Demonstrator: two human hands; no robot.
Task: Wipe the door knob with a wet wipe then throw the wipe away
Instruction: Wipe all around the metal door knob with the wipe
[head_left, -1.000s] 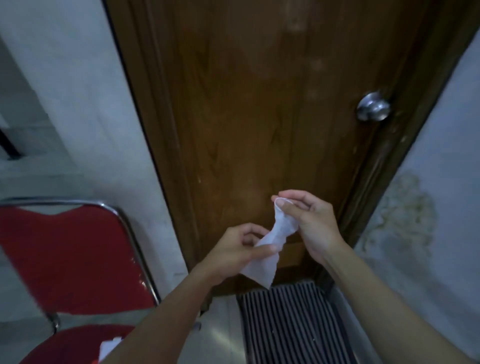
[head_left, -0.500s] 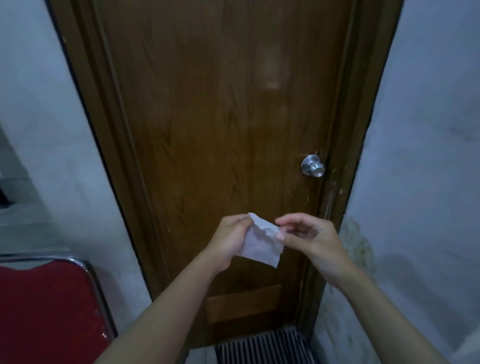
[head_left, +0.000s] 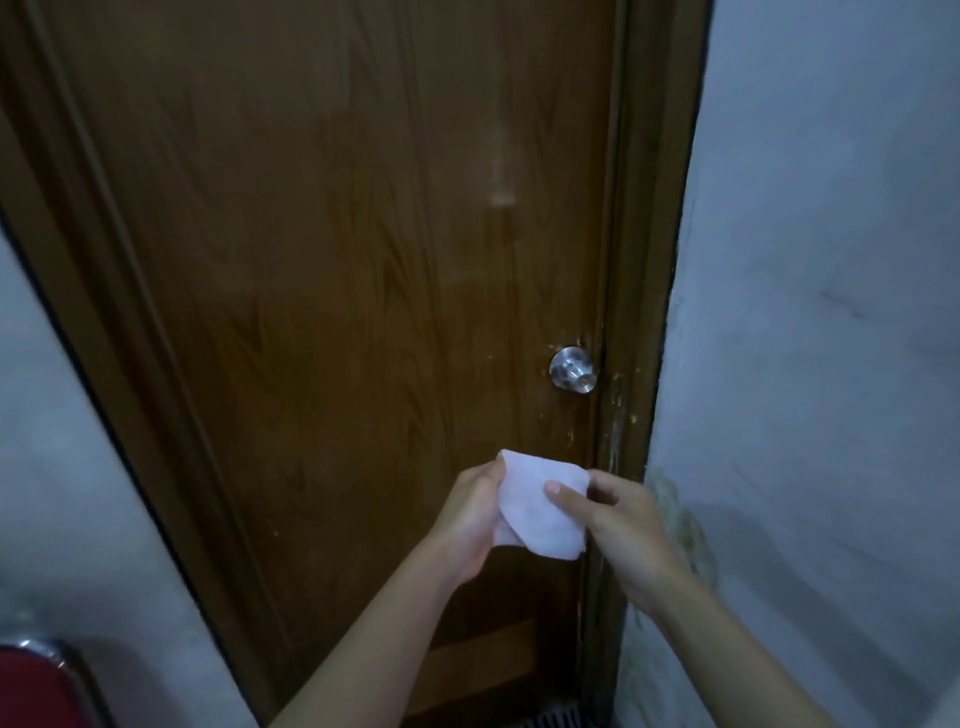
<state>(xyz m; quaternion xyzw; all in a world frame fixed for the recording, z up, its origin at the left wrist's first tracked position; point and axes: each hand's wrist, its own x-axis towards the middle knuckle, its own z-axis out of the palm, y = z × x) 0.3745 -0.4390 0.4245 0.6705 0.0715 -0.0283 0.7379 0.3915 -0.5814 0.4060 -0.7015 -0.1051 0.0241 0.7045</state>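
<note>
A round silver door knob (head_left: 572, 370) sits at the right edge of a brown wooden door (head_left: 337, 286). Below it, both my hands hold a white wet wipe (head_left: 535, 512) spread flat in front of the door. My left hand (head_left: 470, 512) grips the wipe's left edge. My right hand (head_left: 618, 525) pinches its right side with the thumb on the front. The wipe is well below the knob and apart from it.
The brown door frame (head_left: 649, 260) runs down the right side, with a stained grey wall (head_left: 831, 364) beyond it. A red chair with a chrome rim (head_left: 31, 675) shows at the bottom left. A striped mat (head_left: 556, 719) peeks out at the door's foot.
The view has tilted up, so the knob and door sit lower in frame and the chair has nearly left view. The wipe has gone from crumpled and hanging to spread flat between both hands.
</note>
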